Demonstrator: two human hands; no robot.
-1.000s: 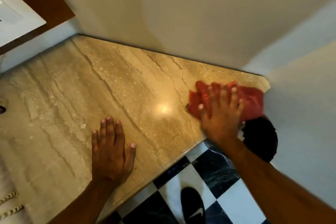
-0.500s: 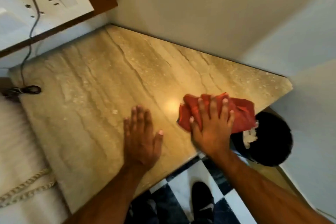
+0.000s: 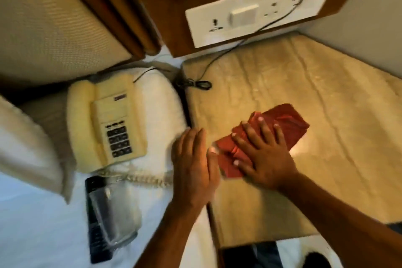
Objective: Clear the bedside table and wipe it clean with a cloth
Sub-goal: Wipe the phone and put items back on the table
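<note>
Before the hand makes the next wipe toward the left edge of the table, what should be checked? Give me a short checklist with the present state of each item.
1. red cloth flat under the right hand: ok, fingers spread on it.
2. left hand out of the wiping path: not ok, it rests at the table's left edge beside the cloth.
3. black cable off the bedside table: not ok, a loop lies on the far left corner.
4. telephone cleared: ok, on the bed.
5. Glass and remote cleared: ok, on the bed.
6. Surface already clean: cannot tell, picture blurred.
</note>
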